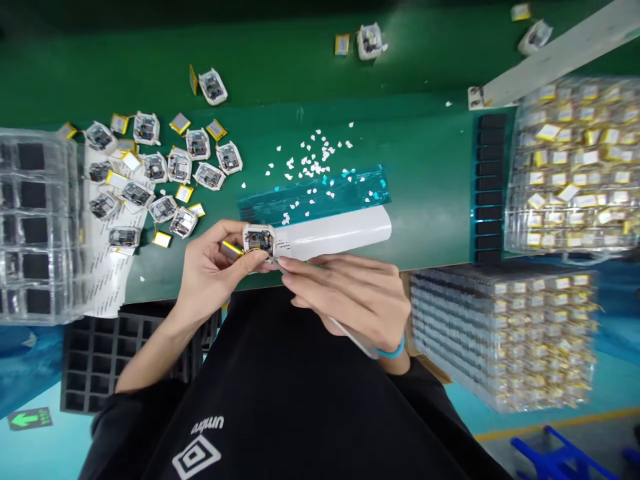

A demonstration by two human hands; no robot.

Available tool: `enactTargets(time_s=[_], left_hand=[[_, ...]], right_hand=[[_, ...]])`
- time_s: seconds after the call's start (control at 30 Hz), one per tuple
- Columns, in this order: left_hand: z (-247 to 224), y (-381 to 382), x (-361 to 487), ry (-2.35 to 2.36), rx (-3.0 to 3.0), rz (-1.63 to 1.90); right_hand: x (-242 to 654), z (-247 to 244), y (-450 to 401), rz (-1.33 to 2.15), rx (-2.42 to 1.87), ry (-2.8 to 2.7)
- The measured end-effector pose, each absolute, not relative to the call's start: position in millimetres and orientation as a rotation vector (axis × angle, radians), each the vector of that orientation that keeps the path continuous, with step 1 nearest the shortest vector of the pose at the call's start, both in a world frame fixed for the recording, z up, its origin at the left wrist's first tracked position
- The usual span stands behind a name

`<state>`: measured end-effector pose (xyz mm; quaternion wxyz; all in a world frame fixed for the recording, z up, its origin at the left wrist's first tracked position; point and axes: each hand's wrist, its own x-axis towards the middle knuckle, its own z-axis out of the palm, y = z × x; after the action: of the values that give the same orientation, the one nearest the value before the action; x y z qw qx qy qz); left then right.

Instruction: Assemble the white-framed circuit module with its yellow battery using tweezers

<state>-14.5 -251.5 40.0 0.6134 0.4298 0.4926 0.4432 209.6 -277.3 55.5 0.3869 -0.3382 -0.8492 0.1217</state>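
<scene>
Small white case [259,240], open side up, is in the L hand [207,267], held btwn thumb & fingers above the near edge of the green table [425,227]. Circuit board shows inside; a yellow-edged battery [233,250] sits just beside it, by the L fingers. R hand [350,293], w/ blue wristband [393,350], is closed on a thin metal tool [350,333] (prob. tweezers), tip at the case's near R corner. Can't tell if the tip grips anything.

Status: this 1 looks mid-work, board fitted but no cover on. Approx. 14 more cases [138,193] lie to the L, also open, mostly w/ batteries [185,193] next to them; 2 others [370,41] sit farther off, towards the far side. None of these looks closed up. Can't tell which are handled & which are waiting, so no % done.

Beyond the hands: teal film [310,203] w/ white bits [325,153] on & around it, so plenty of those unused, & a white sheet [345,230] just nearer. Far L: printed paper [107,280] partly under the cases, then a clear tray [73,267] w/ dark squares. Far R: row of black blocks [489,173], then a clear tray [513,167] w/ lots of battery pcs. Below that, a tall tray stack [435,320], also w/ battery pcs.
</scene>
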Motion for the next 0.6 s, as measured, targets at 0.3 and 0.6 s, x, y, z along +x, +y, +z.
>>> enactTargets(time_s=[0.3,0.6], left_hand=[[26,-38,-110,2.008,1.432,1.028],[-15,39,-93,1.501,1.633,0.894]], right_hand=[[224,40,-281,0.254,-0.965,-1.911],[225,26,-280,0.281,-1.035,-1.886]])
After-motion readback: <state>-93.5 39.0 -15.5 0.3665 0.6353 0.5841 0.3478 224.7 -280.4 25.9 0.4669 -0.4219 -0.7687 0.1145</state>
